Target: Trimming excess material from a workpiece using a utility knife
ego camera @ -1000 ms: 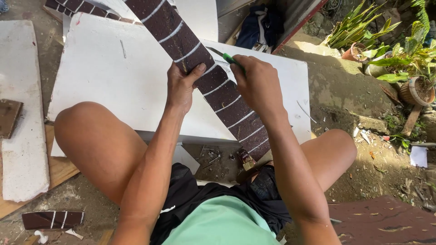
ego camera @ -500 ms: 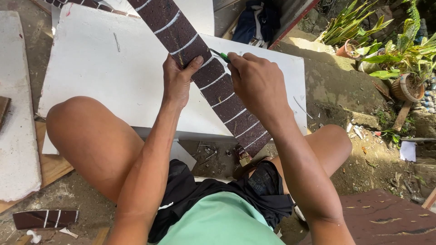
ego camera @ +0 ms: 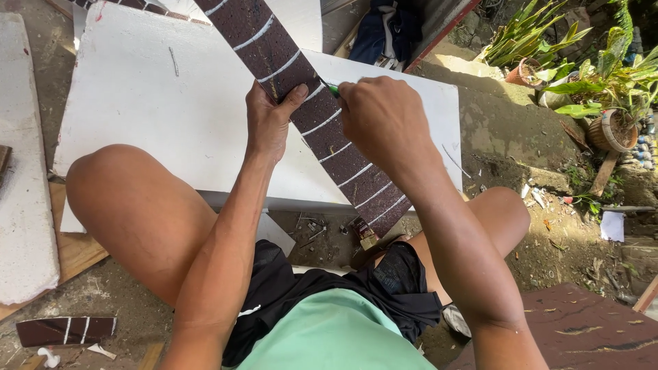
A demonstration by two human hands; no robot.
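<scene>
Starting at the far left, a thick white foam slab [ego camera: 24, 205] lies along the ground over a pale wooden board [ego camera: 68, 253], and near the bottom corner sits one short offcut of dark brown strip with white cross-lines [ego camera: 65, 330], with a small white scrap beside it. Next comes the large white flat board [ego camera: 157, 116] that serves as the work surface, raised a little off the dirt between the person's bare knees. Across it, running diagonally from top centre down toward the lap, lies one long dark brown speckled strip marked with white cross-lines [ego camera: 274, 51]; I count about seven of those lines in view, though the hands cover part of it. The left hand [ego camera: 269, 120] is pressed flat-fingered on the strip, thumb spread along its edge, pinning it to the board. The right hand [ego camera: 380, 116] is closed tight round a small green-handled tool [ego camera: 332, 88], only whose tip shows, touching the strip's right edge just beside a white line. It looks to me like a cutting or scoring stroke at that line; I judge the next move needs steady downward pressure from the left hand while the tool is drawn straight across. Further right are a dark blue cloth bundle [ego camera: 384, 34] and, in the far corner, potted green plants [ego camera: 596, 75], at least two pots.
</scene>
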